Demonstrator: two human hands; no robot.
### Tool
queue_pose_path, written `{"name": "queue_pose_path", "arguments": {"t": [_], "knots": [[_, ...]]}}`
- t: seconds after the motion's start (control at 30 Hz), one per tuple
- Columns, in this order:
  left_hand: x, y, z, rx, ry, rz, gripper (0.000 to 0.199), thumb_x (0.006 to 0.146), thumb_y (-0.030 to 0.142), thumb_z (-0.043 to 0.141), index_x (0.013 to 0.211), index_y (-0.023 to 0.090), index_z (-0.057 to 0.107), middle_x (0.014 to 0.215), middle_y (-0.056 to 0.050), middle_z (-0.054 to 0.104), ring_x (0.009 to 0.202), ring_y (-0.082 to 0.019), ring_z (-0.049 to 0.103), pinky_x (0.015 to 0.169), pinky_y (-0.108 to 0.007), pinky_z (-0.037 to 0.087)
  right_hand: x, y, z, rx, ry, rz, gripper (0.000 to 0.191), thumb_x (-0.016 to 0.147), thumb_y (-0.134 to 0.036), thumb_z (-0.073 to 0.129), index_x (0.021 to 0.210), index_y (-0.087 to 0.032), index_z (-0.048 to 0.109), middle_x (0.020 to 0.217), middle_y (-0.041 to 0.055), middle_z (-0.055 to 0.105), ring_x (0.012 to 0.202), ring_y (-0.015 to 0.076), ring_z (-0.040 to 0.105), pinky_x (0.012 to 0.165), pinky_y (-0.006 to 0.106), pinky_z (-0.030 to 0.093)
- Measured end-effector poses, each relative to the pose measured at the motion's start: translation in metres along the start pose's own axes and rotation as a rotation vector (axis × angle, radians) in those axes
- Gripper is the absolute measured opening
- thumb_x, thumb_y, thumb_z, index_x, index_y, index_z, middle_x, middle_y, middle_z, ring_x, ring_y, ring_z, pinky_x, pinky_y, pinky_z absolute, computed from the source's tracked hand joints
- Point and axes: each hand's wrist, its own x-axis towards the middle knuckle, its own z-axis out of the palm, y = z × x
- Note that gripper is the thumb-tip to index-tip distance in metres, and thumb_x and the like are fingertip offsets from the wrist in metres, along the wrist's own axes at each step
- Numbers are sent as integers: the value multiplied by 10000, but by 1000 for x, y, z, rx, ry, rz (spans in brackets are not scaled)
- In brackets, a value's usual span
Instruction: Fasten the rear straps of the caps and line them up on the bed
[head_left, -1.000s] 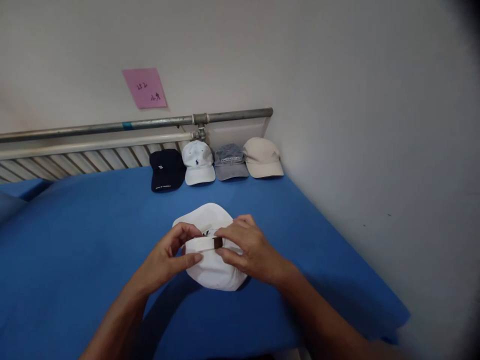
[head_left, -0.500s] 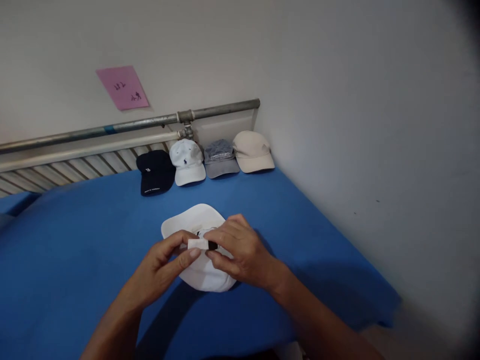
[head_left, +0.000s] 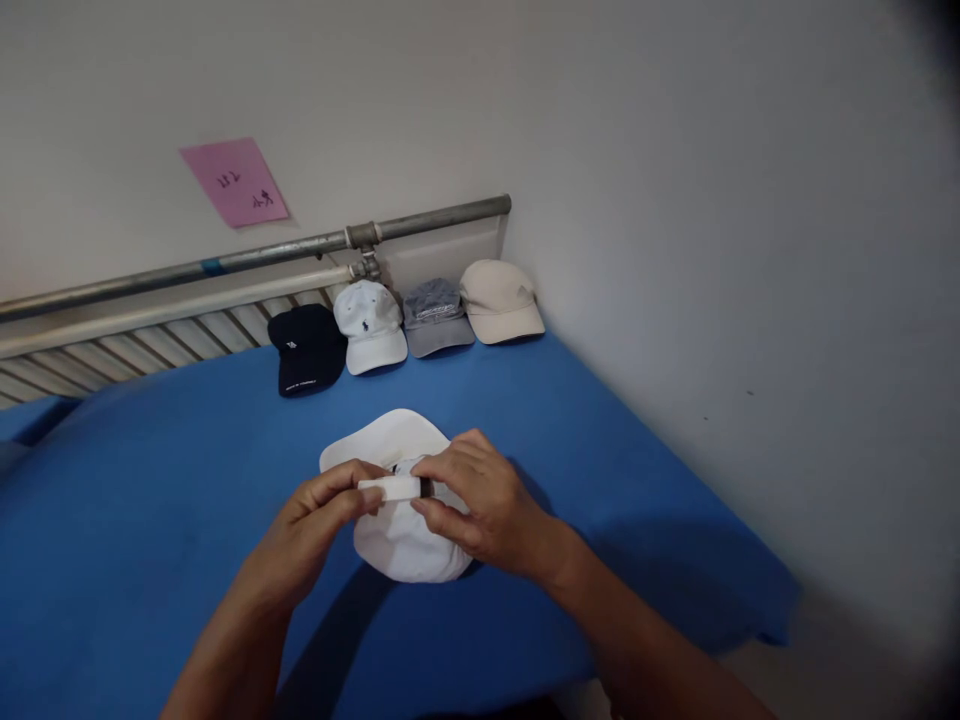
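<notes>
A white cap lies on the blue surface, its brim pointing away from me. Above its back, a short white strap with a dark part at its right side stretches between my two hands. My left hand pinches the strap's left end between thumb and fingers. At the other side, my right hand is closed on the strap by the dark part, thumb below and fingers above. Whether the dark part is a buckle or a fastener patch, I cannot tell. My fingers hide some of the cap's inside.
Along the far edge of the blue surface stand a black cap, another white cap, a grey cap and a beige cap. Behind them are a radiator and a metal pipe. A wall rises at the right.
My left hand has slid a little left along the strap, and more of the white strap shows between the hands. Less of the dark part is visible. The view has shifted slightly.
</notes>
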Motion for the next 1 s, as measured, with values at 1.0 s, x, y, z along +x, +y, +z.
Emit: {"name": "queue_pose_path", "arguments": {"t": [1.0], "knots": [[8, 35, 0, 369, -309, -111, 226, 865, 394, 621, 807, 181, 674, 736, 17, 599, 676, -119, 505, 606, -218, 389, -6, -4, 5, 97, -184, 110, 113, 903, -290, 601, 935, -182, 598, 808, 32, 681, 751, 159, 633, 715, 284, 494]]}}
